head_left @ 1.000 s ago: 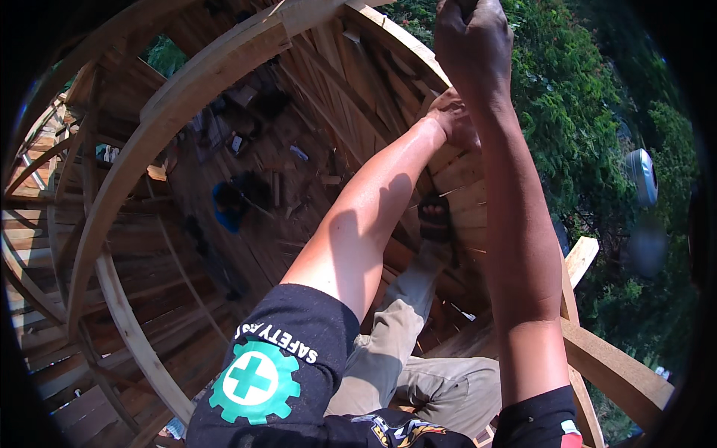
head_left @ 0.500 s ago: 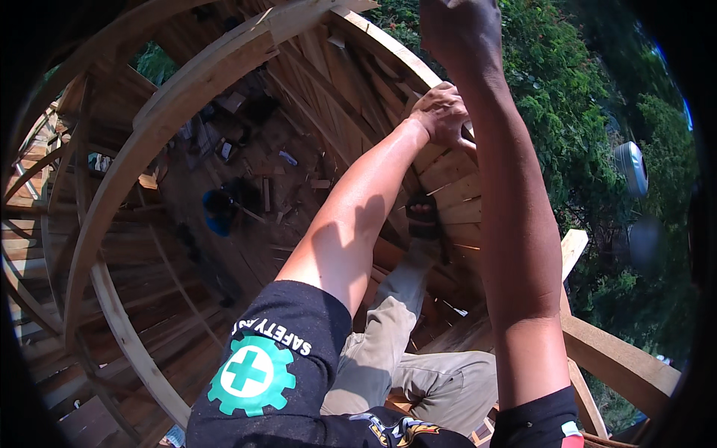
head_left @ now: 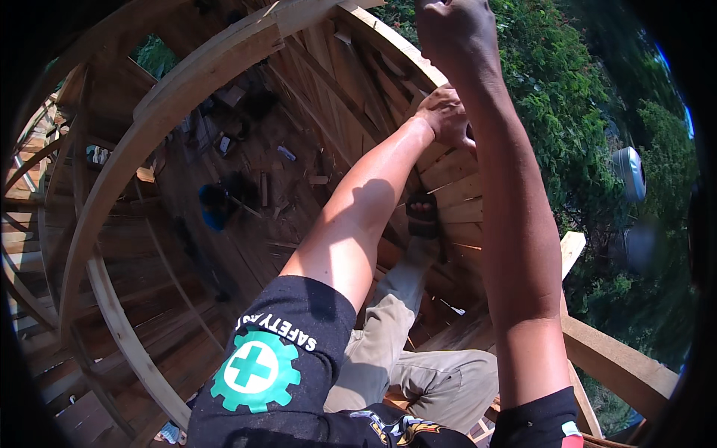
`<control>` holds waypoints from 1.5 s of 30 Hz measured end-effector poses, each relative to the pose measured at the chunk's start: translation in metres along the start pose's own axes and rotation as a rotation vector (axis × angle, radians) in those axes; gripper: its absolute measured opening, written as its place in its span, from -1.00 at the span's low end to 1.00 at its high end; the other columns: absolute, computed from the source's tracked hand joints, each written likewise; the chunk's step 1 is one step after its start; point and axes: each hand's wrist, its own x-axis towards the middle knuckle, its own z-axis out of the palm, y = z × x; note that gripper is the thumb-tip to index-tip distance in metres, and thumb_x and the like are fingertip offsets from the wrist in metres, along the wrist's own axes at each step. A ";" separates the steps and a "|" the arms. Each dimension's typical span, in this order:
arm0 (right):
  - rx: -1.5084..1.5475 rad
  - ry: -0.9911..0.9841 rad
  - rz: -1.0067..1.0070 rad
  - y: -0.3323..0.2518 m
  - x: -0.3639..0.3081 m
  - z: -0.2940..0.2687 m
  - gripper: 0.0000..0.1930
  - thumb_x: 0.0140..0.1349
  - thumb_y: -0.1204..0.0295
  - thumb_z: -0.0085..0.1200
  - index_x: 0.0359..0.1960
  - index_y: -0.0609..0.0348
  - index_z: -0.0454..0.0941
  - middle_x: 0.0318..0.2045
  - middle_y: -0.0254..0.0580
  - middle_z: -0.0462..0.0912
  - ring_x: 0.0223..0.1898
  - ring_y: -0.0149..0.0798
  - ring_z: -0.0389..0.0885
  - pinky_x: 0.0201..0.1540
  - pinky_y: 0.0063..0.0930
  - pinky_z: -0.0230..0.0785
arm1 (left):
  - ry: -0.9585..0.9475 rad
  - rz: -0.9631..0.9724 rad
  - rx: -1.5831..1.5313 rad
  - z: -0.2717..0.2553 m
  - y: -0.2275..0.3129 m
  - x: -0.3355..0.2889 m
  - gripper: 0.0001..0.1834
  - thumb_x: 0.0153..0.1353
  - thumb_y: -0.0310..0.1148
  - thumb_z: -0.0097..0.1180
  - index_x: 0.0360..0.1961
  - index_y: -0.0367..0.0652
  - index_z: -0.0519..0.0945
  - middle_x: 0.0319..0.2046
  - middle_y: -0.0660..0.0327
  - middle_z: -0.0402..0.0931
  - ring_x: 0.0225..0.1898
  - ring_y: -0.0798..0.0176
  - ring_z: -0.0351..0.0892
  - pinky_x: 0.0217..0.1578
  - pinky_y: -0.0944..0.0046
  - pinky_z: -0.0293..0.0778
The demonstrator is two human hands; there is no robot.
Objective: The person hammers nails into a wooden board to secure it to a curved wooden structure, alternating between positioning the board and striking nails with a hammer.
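Observation:
My left hand [head_left: 443, 113] reaches forward to the upper edge of a curved wall of horizontal wooden planks [head_left: 455, 190]. Its fingers curl over the plank edge and are partly hidden behind my right forearm. My right hand [head_left: 455, 30] is raised above it at the top of the view, clenched in a fist. Anything inside the fist is cut off by the frame's edge. My leg in beige trousers [head_left: 396, 328] stretches down, and my sandalled foot [head_left: 423, 216] rests against the planks.
A big curved wooden beam [head_left: 187, 97] arches across the left. Far below lies a plank floor [head_left: 261, 224] with scattered scraps and a blue object [head_left: 214, 206]. A straight beam [head_left: 620, 366] juts out lower right. Trees [head_left: 567, 112] and a grey round tank [head_left: 632, 172] lie beyond.
My right fist has shifted slightly left and up toward the frame's top edge. My left hand stays at the plank edge.

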 end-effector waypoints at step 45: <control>-0.082 -0.001 0.101 0.040 -0.013 0.045 -0.65 0.23 0.33 -0.04 -0.14 0.44 0.52 -0.39 0.14 0.69 -0.41 -0.07 0.74 -0.30 -0.23 0.59 | 0.050 0.050 -0.042 0.003 -0.012 -0.019 -0.40 -0.04 0.37 0.12 -0.42 0.00 0.57 -0.43 0.24 0.53 -0.18 0.17 0.51 0.03 0.11 0.35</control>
